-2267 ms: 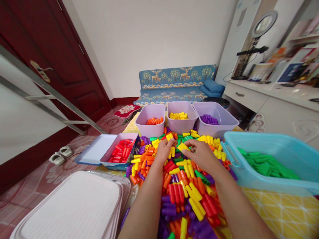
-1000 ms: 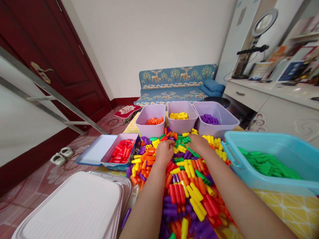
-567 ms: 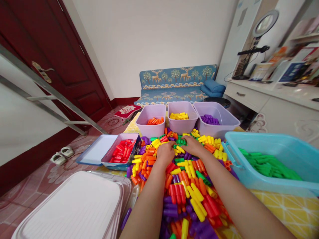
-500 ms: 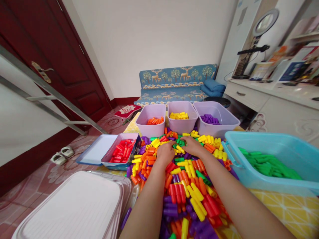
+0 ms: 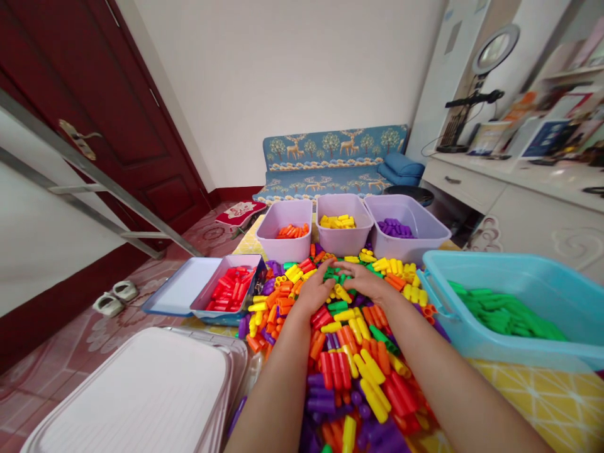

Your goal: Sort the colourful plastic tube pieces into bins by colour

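Both hands lie palm-down at the far end of a heap of coloured plastic tubes (image 5: 352, 362). The left hand (image 5: 312, 292) and right hand (image 5: 367, 284) angle toward each other, so their fingers meet over a small cluster of green pieces (image 5: 336, 275), hemming it in from 9 and 3 o'clock. The fingers of each hand are bent and close together, resting on the pieces. Whether any piece is actually pinched I cannot tell, as the knuckles hide the tips.

The containers ring the heap, each holding one colour, probably so that every one stays within an arm's reach:
- At 12 o'clock three lilac bins stand side by side: the orange bin (image 5: 283, 247), the yellow bin (image 5: 343, 244) and the purple bin (image 5: 406, 247).
- At 10 o'clock a shallow box (image 5: 225, 258) of red tubes sits in a blue tray (image 5: 179, 290).
- At 3 o'clock a pale blue tub (image 5: 476, 340) holds green tubes only, and it is the nearest container to the right hand.
- At 8 o'clock a white lid (image 5: 136, 390) lies flat.

The desk (image 5: 542, 402) is low and covered in yellow patterned cloth. Beyond it are a blue sofa (image 5: 330, 157) printed with deer against the white wall, a dark red door (image 5: 94, 107) to the left, slippers (image 5: 113, 299) on the tiled floor, and a white cabinet (image 5: 519, 201) carrying a ring light (image 5: 495, 47) to the right.
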`<action>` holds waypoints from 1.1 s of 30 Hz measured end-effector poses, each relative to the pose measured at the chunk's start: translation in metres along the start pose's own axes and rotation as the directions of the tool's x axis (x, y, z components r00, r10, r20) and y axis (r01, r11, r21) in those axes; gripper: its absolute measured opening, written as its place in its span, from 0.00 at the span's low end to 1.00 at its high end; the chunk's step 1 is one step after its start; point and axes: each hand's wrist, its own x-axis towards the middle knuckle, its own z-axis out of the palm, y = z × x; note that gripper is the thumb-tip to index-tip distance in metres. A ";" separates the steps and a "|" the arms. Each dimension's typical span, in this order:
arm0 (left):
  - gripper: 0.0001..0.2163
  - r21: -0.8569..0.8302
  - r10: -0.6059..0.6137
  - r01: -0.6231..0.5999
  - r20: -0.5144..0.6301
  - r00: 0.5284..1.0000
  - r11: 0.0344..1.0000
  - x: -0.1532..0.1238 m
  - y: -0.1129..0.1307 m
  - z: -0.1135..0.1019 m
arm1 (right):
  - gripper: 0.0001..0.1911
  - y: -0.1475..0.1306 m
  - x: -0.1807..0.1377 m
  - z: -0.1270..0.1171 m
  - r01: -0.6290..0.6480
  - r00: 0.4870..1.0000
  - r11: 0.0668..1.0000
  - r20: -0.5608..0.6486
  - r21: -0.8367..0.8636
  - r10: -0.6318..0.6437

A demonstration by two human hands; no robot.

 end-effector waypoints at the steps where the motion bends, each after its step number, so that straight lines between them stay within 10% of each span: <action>1: 0.28 -0.103 0.038 -0.039 -0.008 0.999 0.994 0.000 0.000 0.000 | 0.34 -0.004 -0.004 0.000 0.009 1.000 0.998 0.004 0.064 -0.010; 10: 0.19 -0.625 0.057 -0.101 -0.090 0.994 0.774 -0.005 0.005 0.001 | 0.17 -0.016 -0.041 0.003 0.167 0.983 0.979 -0.095 0.120 -0.156; 13: 0.16 -0.642 0.022 -0.098 -0.125 0.992 0.760 -0.003 0.005 0.001 | 0.09 -0.014 -0.045 0.009 0.162 0.978 0.987 -0.137 0.009 -0.159; 21: 0.16 -0.580 0.091 -0.112 -0.065 0.994 0.807 -0.005 0.009 -0.001 | 0.24 -0.004 -0.037 0.022 0.103 0.920 0.994 -0.384 0.047 -0.077; 28: 0.26 -0.441 0.140 -0.119 0.014 0.990 0.890 -0.008 0.013 0.001 | 0.15 -0.010 -0.042 0.019 0.190 0.910 0.973 -0.349 -0.135 -0.226; 33: 0.26 -0.526 0.067 -0.049 0.015 0.998 0.849 -0.002 0.008 0.005 | 0.14 -0.021 -0.049 0.000 0.283 0.728 0.955 -0.668 0.090 -0.154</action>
